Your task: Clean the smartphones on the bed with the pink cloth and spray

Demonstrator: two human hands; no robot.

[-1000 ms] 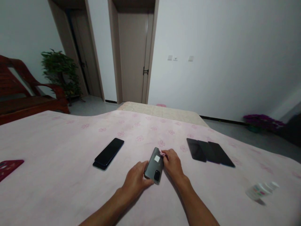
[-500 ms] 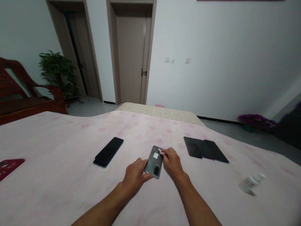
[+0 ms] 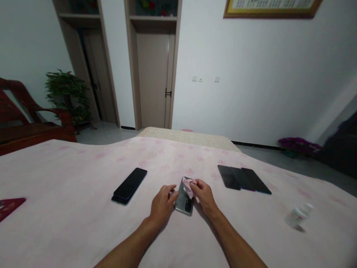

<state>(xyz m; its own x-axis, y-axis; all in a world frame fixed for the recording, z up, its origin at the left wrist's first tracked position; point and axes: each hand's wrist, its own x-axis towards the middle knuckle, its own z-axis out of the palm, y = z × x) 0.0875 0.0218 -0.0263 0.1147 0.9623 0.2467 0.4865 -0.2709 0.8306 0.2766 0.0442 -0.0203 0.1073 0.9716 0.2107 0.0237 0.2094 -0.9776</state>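
Note:
A grey smartphone lies back side up on the pink flowered tablecloth, its dark camera block at the near end. My right hand pinches a small pink cloth, which hangs over the upper part of the phone's back. Just left of the phone is my left hand, its fingers apart and holding nothing. Its fingertips are close to the phone's left edge; whether they touch it I cannot tell.
Left of my hands, two stacked dark phones lie on the cloth. Several dark phones overlap at the right. A white bottle stands near the right side. At the far left is a red flat item.
My left hand has let go of the phone and opened beside it. The pink cloth in my right hand now spreads wider over the phone's back. The camera has tilted up.

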